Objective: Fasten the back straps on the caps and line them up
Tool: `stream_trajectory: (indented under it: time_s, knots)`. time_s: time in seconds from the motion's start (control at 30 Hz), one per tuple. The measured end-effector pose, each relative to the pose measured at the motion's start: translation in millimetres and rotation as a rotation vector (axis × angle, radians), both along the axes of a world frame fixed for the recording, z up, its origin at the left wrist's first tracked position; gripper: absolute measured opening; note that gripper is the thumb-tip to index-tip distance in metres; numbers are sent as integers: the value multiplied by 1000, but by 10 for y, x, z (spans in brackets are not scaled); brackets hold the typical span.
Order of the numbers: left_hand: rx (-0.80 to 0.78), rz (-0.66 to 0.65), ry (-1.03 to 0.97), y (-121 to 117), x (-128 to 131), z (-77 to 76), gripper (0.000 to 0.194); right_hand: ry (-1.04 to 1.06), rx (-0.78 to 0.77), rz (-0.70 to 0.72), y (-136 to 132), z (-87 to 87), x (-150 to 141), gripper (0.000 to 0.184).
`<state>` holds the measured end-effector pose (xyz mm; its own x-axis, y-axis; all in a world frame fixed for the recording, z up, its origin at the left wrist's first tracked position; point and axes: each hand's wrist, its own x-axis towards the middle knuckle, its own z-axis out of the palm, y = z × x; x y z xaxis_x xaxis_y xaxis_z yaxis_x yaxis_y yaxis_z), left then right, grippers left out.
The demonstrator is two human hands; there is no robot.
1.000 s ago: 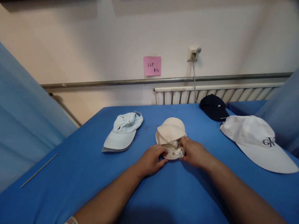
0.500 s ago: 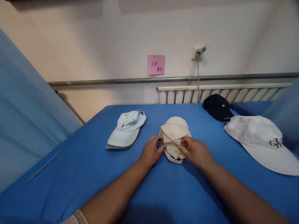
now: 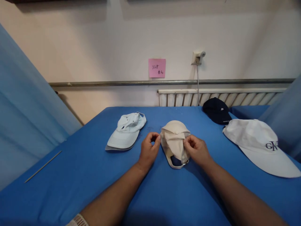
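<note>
A beige baseball cap (image 3: 174, 141) lies on the blue-covered table, its brim pointing away from me and its back strap toward me. Its crown is creased and partly collapsed. My left hand (image 3: 150, 149) pinches at the cap's left edge, thumb and forefinger together. On the other side, my right hand (image 3: 197, 149) pinches the crown fabric between thumb and fingers. To the left sits a pale blue cap (image 3: 127, 128), with a grey brim edge showing beneath it. A large white cap (image 3: 256, 141) with dark lettering rests at the right, and a navy cap (image 3: 216, 110) lies behind it.
A thin stick (image 3: 43, 166) lies near the left edge of the blue table cover (image 3: 94, 175). Behind the table are a radiator (image 3: 183, 98), a metal rail (image 3: 117, 83) and a plugged-in cord (image 3: 198, 81). Blue curtains (image 3: 30, 103) hang at both sides.
My hands have moved slightly apart, the left one out to the cap's edge. The crown's folds have shifted, and the opening above the back strap shows wider.
</note>
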<state>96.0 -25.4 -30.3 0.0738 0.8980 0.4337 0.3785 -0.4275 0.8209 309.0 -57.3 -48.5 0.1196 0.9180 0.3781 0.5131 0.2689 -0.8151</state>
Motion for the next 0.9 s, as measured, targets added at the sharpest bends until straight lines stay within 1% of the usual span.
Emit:
stream_trajectory:
  time_s: [0.07, 0.17, 0.27, 0.33, 0.4, 0.47, 0.57, 0.67, 0.77, 0.83, 0.9]
  knots:
    - [-79, -6, 11, 31, -41, -76, 20, 196, -13, -2, 20, -9, 46, 25]
    - [-175, -86, 167, 59, -78, -210, 22, 354, -25, 5, 40, -11, 74, 25]
    - [-152, -152, 300, 35, -51, -277, 28, 449, -52, 33, 27, -10, 43, 26]
    - [-149, -128, 303, 11, -13, -290, 36, 515, -69, 50, 3, -15, 6, 27]
    - [-208, -76, 227, 5, 14, -302, 43, 578, -82, 61, -22, -23, -27, 28]
    - [-304, -29, 116, 27, 15, -321, 47, 624, -89, 64, -42, -28, -47, 29]
    - [-422, 3, -31, 83, -17, -342, 50, 654, -89, 58, -57, -26, -54, 29]
    - [-516, -36, -92, 99, -27, -326, 54, 657, -86, 46, -65, -22, -57, 29]
    - [-618, -84, -151, 59, -4, -283, 62, 643, -88, 48, -74, -24, -65, 28]
    - [-684, -87, -236, 38, -7, -244, 63, 632, -87, 47, -77, -27, -65, 28]
    - [-768, -92, -379, 49, -51, -195, 57, 630, -70, 39, -72, -28, -53, 28]
